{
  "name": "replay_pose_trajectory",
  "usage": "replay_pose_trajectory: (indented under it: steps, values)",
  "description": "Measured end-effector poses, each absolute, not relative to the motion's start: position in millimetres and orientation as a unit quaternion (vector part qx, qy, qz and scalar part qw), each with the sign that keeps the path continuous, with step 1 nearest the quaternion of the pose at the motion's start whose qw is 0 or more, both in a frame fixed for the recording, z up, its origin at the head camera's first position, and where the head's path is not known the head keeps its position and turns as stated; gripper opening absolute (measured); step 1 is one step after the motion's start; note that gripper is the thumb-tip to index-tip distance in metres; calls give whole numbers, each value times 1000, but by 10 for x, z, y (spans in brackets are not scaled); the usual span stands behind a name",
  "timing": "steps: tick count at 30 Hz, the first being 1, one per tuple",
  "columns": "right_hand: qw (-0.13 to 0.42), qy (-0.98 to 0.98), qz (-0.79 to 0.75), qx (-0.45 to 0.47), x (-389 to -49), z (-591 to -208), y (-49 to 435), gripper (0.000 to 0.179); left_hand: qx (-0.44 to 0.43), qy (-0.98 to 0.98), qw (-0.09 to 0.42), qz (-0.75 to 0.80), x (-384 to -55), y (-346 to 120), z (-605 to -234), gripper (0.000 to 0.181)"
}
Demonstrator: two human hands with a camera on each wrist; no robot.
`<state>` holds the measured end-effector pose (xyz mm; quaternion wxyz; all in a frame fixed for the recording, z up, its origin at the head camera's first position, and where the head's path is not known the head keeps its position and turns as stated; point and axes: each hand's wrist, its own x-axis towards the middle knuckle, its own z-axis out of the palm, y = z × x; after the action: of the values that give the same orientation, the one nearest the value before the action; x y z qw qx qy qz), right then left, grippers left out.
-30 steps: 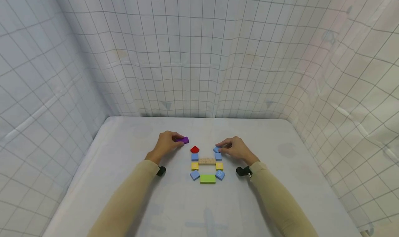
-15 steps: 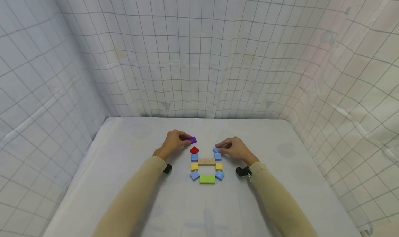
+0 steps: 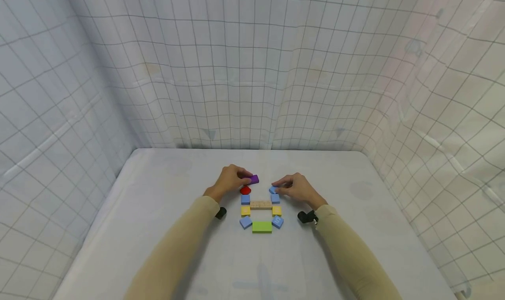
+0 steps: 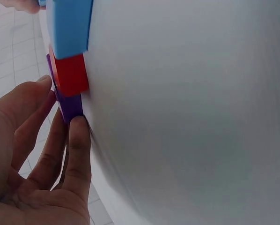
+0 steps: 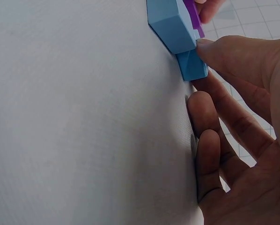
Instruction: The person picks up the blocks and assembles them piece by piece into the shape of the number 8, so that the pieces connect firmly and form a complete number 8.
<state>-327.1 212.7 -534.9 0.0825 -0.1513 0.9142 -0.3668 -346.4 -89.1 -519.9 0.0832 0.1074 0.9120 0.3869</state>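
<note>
My left hand (image 3: pixel 232 178) pinches a purple block (image 3: pixel 254 179) between thumb and fingers, just behind a red block (image 3: pixel 245 190). In the left wrist view the purple block (image 4: pixel 70 107) shows past the red one (image 4: pixel 73 77), low over the tabletop. My right hand (image 3: pixel 299 188) pinches a small blue block (image 3: pixel 272 189), turned at an angle, behind another blue block (image 3: pixel 275 198). The right wrist view has the thumb on top of the pinched blue block (image 5: pixel 192 66), two fingers lying along the table beside it. Part of the purple block is hidden by the left fingers.
Nearer me, the blocks form a symmetrical figure: a left blue block (image 3: pixel 245 199), a wooden bar (image 3: pixel 261 205), yellow blocks (image 3: pixel 245 211) on both sides, tilted blue blocks (image 3: pixel 278 222) and a green block (image 3: pixel 262 227). White gridded cloth (image 3: pixel 252 94) surrounds the white table (image 3: pixel 177 168).
My left hand has moved right with the purple block, from left of the red block to behind it, towards my right hand. The right hand has stayed at the blue block.
</note>
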Motion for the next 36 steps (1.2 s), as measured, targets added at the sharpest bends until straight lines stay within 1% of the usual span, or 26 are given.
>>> replay_pose_trajectory:
  steps: [21, 22, 23, 29, 30, 36]
  values:
    - [80, 914, -368, -152, -3238, -5307, 2118, 24, 127, 906, 110, 387, -3419, -740, -5172, 25]
    - [80, 914, -367, -152, -3239, -5308, 2117, 25, 131, 906, 110, 386, -3420, -737, -5171, 25]
    - [80, 914, -367, -153, -3242, -5310, 2117, 25, 144, 905, 105, 387, -3491, -753, -5261, 25]
    - [82, 918, -358, -151, -3256, -5322, 2115, 26, 162, 904, 100, 383, -3494, -737, -5263, 26]
    - [82, 918, -357, -151, -3257, -5321, 2115, 26, 153, 905, 106, 382, -3425, -716, -5173, 26]
    - [84, 919, -357, -145, -3257, -5316, 2117, 26, 157, 903, 118, 381, -3438, -712, -5193, 23]
